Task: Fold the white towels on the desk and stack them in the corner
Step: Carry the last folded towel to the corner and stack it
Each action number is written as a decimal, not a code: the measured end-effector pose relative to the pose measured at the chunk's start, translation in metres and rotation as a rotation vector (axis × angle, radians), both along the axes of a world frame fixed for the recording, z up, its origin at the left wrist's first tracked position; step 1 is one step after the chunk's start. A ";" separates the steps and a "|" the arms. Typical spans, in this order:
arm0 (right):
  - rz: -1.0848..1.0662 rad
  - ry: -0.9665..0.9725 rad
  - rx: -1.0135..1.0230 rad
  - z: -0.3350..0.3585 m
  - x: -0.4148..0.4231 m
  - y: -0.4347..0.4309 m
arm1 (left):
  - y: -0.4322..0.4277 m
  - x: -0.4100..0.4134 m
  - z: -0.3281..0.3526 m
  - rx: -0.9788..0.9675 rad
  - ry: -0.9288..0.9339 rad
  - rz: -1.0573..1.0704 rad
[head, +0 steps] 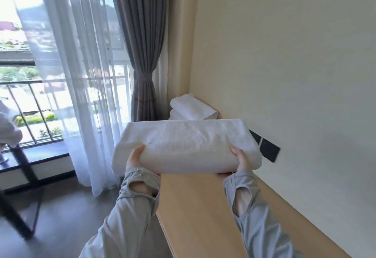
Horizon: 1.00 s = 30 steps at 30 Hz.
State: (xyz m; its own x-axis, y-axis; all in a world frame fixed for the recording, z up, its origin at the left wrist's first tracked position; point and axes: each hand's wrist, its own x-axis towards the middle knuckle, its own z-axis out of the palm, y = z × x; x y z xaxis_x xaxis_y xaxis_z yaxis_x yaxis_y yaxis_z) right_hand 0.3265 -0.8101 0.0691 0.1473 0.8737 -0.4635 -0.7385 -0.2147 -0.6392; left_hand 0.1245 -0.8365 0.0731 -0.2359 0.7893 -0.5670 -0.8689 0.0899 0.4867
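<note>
The left hand (135,157) and right hand (242,161) grip a folded white towel (187,145) by its near edge, thumbs on top, holding it above the wooden surface (203,206). This looks like the carrying step: next it goes squarely onto the stack of folded towels (191,108) in the far corner. The wall (295,74) crowds the right and the surface drops away on the left, leaving a narrow lane.
</note>
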 end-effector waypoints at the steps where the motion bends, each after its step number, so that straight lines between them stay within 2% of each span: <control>1: 0.011 0.002 0.001 0.000 -0.018 0.009 | 0.007 -0.019 0.000 0.018 -0.007 0.005; 6: 0.012 0.034 0.027 -0.001 -0.083 0.050 | 0.039 -0.088 -0.002 0.064 -0.095 -0.001; 14: 0.067 0.049 0.024 -0.005 -0.149 0.119 | 0.102 -0.159 -0.010 0.006 -0.071 0.050; 17: 0.079 0.017 0.009 -0.010 -0.168 0.156 | 0.135 -0.175 -0.016 0.005 -0.108 0.079; 22: 0.035 0.126 0.041 -0.021 -0.190 0.223 | 0.208 -0.192 -0.024 -0.029 -0.112 0.098; 30: -0.114 0.193 0.052 -0.030 -0.206 0.310 | 0.315 -0.201 -0.023 -0.041 -0.091 0.065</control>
State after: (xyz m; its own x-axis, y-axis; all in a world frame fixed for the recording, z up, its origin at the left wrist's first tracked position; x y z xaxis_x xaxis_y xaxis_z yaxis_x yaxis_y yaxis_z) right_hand 0.1201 -0.4997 0.0390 0.1590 0.8800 -0.4477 -0.8658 -0.0936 -0.4915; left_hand -0.0767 -0.5219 0.0500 -0.2319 0.7498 -0.6196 -0.9138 0.0503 0.4030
